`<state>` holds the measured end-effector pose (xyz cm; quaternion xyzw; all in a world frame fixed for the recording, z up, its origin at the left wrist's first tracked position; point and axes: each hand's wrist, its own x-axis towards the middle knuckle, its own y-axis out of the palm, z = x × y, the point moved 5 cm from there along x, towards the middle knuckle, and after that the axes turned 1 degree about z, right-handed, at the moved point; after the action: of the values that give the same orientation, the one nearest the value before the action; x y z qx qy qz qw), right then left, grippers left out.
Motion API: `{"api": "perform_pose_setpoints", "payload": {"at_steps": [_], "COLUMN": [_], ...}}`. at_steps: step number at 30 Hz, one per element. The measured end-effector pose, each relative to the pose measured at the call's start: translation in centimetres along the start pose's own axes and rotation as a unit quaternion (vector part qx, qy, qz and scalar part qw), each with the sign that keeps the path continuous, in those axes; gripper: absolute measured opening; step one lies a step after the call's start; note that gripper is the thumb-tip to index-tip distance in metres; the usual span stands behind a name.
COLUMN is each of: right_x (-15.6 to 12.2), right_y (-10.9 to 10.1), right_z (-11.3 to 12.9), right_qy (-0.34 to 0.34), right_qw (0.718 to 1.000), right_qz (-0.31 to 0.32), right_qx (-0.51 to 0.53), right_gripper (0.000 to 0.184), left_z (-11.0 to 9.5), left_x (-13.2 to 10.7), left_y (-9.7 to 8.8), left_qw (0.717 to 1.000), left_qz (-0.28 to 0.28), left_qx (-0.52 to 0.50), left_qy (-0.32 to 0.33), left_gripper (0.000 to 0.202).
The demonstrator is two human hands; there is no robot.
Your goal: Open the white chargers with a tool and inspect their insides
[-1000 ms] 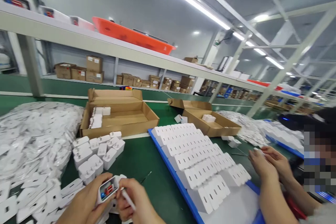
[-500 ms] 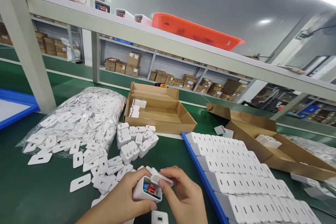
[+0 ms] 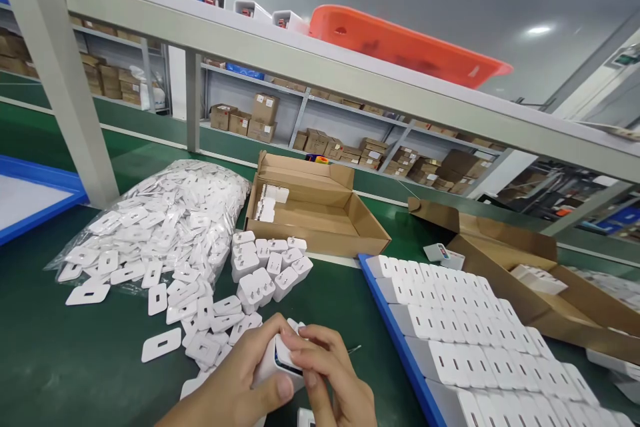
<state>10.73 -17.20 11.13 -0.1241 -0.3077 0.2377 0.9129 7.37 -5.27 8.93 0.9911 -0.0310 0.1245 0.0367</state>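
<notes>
My left hand [image 3: 240, 383] grips a white charger housing [image 3: 277, 361] low in the middle of the view. My right hand [image 3: 333, 377] presses its fingertips on the housing's open end, where a white cover plate sits. Loose white cover plates [image 3: 160, 343] lie scattered on the green mat to the left, spilling from a clear bag [image 3: 160, 213]. A cluster of white housings [image 3: 267, 270] stands just beyond my hands. A blue-edged tray [image 3: 385, 307] at the right carries rows of closed white chargers [image 3: 465, 340].
An open cardboard box [image 3: 320, 223] with a few white parts lies behind the cluster. Another cardboard box [image 3: 530, 260] lies at the right. A grey post [image 3: 65, 87] rises at the left beside a blue tray [image 3: 30, 197]. An orange tub [image 3: 405, 47] rests on the overhead shelf.
The view swung left and the co-worker's hands left the view. My right hand has brought the cover plate down onto the housing's open end, hiding the red and blue parts inside.
</notes>
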Motion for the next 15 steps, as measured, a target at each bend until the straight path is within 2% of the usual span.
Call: {"api": "perform_pose_setpoints", "payload": {"at_steps": [6,9,12,15], "right_x": [-0.1,-0.4,-0.4,-0.1], "right_y": [1.0,1.1,1.5,2.3], "right_z": [-0.1,-0.7,-1.1,-1.6], "right_qy": [0.013,0.057,0.110,0.197], "right_qw": [0.999,0.997,0.992,0.971], "right_qz": [0.040,0.016,0.004,0.015], "right_qx": [-0.001,0.040,0.058,0.138], "right_gripper": [0.025,0.035,0.045,0.049], "left_z": [0.1,-0.1,-0.7,-1.0], "left_x": [-0.1,-0.2,-0.3,-0.2], "left_y": [-0.6,-1.0,-1.1,-1.4], "left_qw": [0.999,0.996,0.993,0.989], "left_qz": [-0.048,-0.082,-0.091,-0.100], "left_qx": [-0.018,-0.027,-0.014,0.029], "left_qy": [0.001,0.023,0.069,0.102], "left_gripper": [0.038,0.039,0.040,0.038]}}
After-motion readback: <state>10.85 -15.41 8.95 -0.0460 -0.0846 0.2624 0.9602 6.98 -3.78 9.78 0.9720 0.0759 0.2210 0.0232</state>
